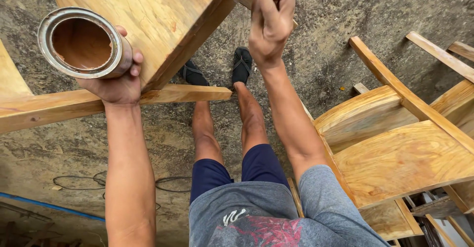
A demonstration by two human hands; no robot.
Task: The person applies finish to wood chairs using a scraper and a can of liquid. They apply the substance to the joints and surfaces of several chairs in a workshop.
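Item: open metal tin [84,42], cylindrical, rim worn and stained, inside coated a reddish brown, no lid. It is held in the left hand [117,81], which cups it from below and behind, the fingers [136,59] curled up its right side; the hand is closed about the tin. The tin lies tipped over, its long axis running roughly toward the camera, with the mouth facing up and to about 10 o'clock, so the inside shows in full. Whether it holds any liquid cannot be told. Item: pale wooden furniture piece [158,15], a broad varnished-looking panel with a dark lower edge that fills the top of the view, its rail [59,103] running out toward 9 o'clock beneath the left wrist. The tin sits at the panel's 9 o'clock side, in front of its face; whether tin and wood touch cannot be told. Item: right hand [269,24], raised at 12 o'clock and well apart from the tin, which lies at its 9 o'clock; the fingers are folded shut at the panel's right-hand corner, and whether they pinch a rag, a brush or only the wood edge cannot be told. The right hand is nearer that corner, and the left is nearer the panel's face. Also present: a second wooden chair frame [395,148] at 4 o'clock, a dirt floor [316,64], the person's sandalled feet [242,64] below the panel, and loose cable [79,180] at 7 o'clock.
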